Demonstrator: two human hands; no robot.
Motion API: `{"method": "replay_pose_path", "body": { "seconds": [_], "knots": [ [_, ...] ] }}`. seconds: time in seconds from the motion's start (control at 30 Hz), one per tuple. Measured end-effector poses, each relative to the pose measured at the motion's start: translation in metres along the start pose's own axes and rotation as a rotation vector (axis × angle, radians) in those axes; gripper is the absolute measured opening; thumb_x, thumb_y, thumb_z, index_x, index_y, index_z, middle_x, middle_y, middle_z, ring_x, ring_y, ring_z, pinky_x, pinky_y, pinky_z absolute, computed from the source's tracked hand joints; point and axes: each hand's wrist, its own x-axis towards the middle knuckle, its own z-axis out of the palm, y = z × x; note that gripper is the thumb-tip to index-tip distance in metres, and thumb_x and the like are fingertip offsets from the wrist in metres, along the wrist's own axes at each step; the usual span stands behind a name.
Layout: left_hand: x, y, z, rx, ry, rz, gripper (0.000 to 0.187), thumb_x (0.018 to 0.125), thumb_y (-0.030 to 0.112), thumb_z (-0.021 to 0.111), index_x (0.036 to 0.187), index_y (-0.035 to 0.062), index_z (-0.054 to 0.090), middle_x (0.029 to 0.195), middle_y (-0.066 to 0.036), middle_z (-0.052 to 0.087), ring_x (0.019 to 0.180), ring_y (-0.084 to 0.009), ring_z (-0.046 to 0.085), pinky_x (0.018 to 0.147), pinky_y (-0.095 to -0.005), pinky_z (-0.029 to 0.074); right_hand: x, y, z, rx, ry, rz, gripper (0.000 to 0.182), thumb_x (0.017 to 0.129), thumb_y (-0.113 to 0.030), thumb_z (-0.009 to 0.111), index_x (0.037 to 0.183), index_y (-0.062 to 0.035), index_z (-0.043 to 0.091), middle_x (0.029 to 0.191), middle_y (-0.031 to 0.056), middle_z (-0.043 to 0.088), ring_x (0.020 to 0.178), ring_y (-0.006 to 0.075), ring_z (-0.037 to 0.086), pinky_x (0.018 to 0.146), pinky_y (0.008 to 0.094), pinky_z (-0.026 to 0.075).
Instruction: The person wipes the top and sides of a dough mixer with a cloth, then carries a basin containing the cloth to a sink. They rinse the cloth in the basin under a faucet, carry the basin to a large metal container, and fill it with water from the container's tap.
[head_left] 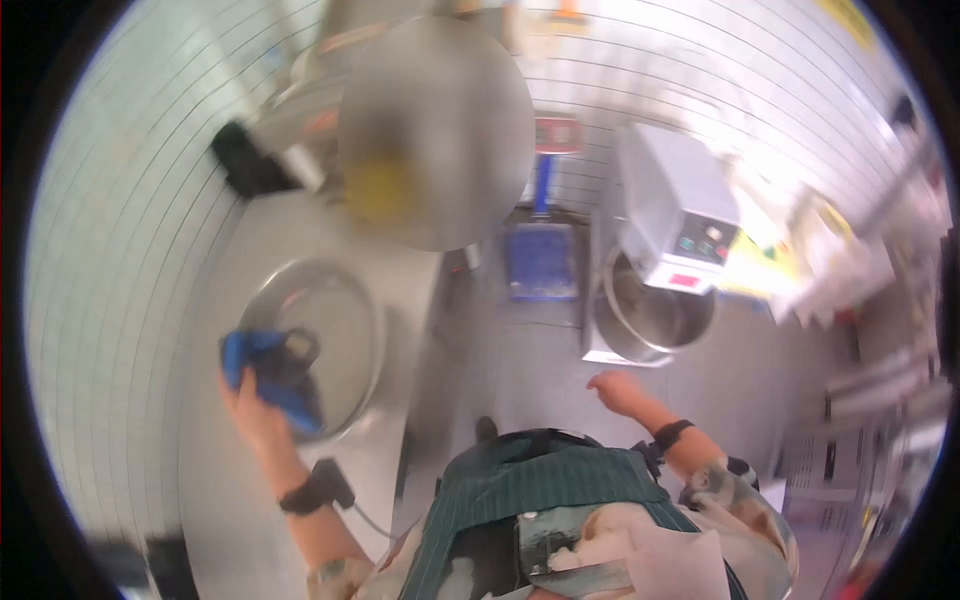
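Note:
My left hand (258, 415) is closed on the edge of a blue and black object (268, 368) with a dark ring on it; blur hides its exact kind. Hand and object are over the left side of a wide round metal bowl (376, 345) on the steel counter (215, 500). Out to the right, my right hand (620, 392) hangs with its fingers loosely bent and slightly apart, holding nothing I can see. It is nearest to the metal mixing bowl (650, 340) of a grey stand mixer (675, 195), without touching it.
A large round metal pan (450, 130), smeared by blur, with something yellow in it, stands at the counter's far end. Beyond the counter edge is a blue platform scale (541, 262) on the floor. Papers and bags (845, 250) lie at the right.

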Motion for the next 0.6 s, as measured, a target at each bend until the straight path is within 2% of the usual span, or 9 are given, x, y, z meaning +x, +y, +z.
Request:
{"method": "replay_pose_path", "body": {
  "seconds": [0.07,0.1,0.17,0.23,0.3,0.33,0.4,0.47,0.6],
  "knots": [
    [0.006,0.004,-0.016,0.110,0.058,-0.008,0.031,0.088,0.003,0.052,0.118,0.0044,0.050,0.108,-0.008,0.057,0.101,-0.0205,0.055,0.087,-0.0344,0.046,0.023,-0.021,-0.024,-0.073,-0.012,0.082,0.023,0.080,-0.012,0.050,0.098,-0.0130,0.063,0.093,0.0118,0.061,0.090,0.0296,0.059,0.078,0.0418,0.047],
    [0.014,-0.002,-0.022,0.050,0.079,-0.010,0.031,0.088,0.003,0.052,0.119,0.0048,0.050,0.110,-0.009,0.056,0.104,-0.0214,0.054,0.089,-0.0356,0.046,0.040,-0.018,-0.022,-0.031,0.026,0.015,0.024,0.081,-0.014,0.050,0.101,-0.0120,0.062,0.092,0.0130,0.062,0.090,0.0307,0.059,0.078,0.0426,0.047],
    [0.015,0.003,-0.016,-0.089,-0.079,-0.041,0.031,0.088,0.004,0.052,0.119,0.0049,0.049,0.111,-0.009,0.056,0.105,-0.0217,0.054,0.090,-0.0360,0.046,0.069,-0.039,-0.039,0.041,0.105,-0.038,0.025,0.081,-0.014,0.050,0.103,-0.0109,0.061,0.093,0.0130,0.062,0.091,0.0325,0.058,0.078,0.0430,0.047],
    [0.020,0.011,0.008,-0.229,-0.252,-0.097,0.031,0.088,0.004,0.052,0.119,0.0050,0.049,0.113,-0.009,0.055,0.106,-0.0221,0.053,0.090,-0.0365,0.045,0.097,-0.073,-0.070,0.215,0.160,-0.143,0.036,0.084,-0.023,0.052,0.117,-0.0097,0.052,0.109,0.0165,0.057,0.098,0.0343,0.055,0.084,0.0425,0.045],
    [0.011,0.013,0.041,-0.178,-0.201,-0.099,0.033,0.088,0.001,0.050,0.121,0.0048,0.047,0.115,-0.010,0.053,0.108,-0.0234,0.052,0.092,-0.0374,0.045,0.121,-0.116,-0.108,0.529,0.194,-0.251,0.051,0.086,-0.035,0.056,0.127,-0.0071,0.045,0.120,0.0181,0.052,0.113,0.0309,0.049,0.091,0.0400,0.042],
    [0.006,0.009,0.058,-0.180,-0.239,-0.120,0.033,0.088,0.001,0.050,0.121,0.0048,0.047,0.115,-0.010,0.053,0.108,-0.0234,0.052,0.092,-0.0374,0.045,0.130,-0.135,-0.124,0.718,0.169,-0.289,0.060,0.086,-0.037,0.057,0.134,-0.0093,0.036,0.129,0.0178,0.043,0.115,0.0280,0.048,0.089,0.0355,0.044],
    [-0.008,0.004,0.093,-0.141,-0.523,-0.134,0.037,0.086,-0.002,0.049,0.123,0.0046,0.046,0.118,-0.011,0.052,0.108,-0.0232,0.052,0.094,-0.0371,0.043,0.138,-0.163,-0.155,1.164,-0.029,-0.247,0.070,0.087,-0.042,0.055,0.142,-0.0149,0.021,0.138,0.0149,0.030,0.119,0.0230,0.041,0.094,0.0369,0.040],
    [-0.024,-0.008,0.125,-0.106,-0.596,-0.167,0.044,0.082,-0.007,0.048,0.124,0.0043,0.045,0.117,-0.010,0.052,0.108,-0.0219,0.052,0.095,-0.0362,0.041,0.139,-0.179,-0.177,1.311,-0.060,-0.354,0.082,0.085,-0.041,0.059,0.144,-0.0135,0.009,0.143,0.0157,0.020,0.126,0.0241,0.033,0.099,0.0357,0.034],
    [-0.051,-0.054,0.189,0.039,-0.977,-0.265,0.048,0.075,-0.010,0.047,0.121,0.0038,0.049,0.116,-0.008,0.053,0.106,-0.0187,0.052,0.094,-0.0320,0.041,0.132,-0.159,-0.173,1.371,0.095,-0.491,0.088,0.083,-0.035,0.063,0.144,-0.0096,0.005,0.144,0.0172,0.019,0.130,0.0256,0.025,0.104,0.0361,0.028]
  ]
}}
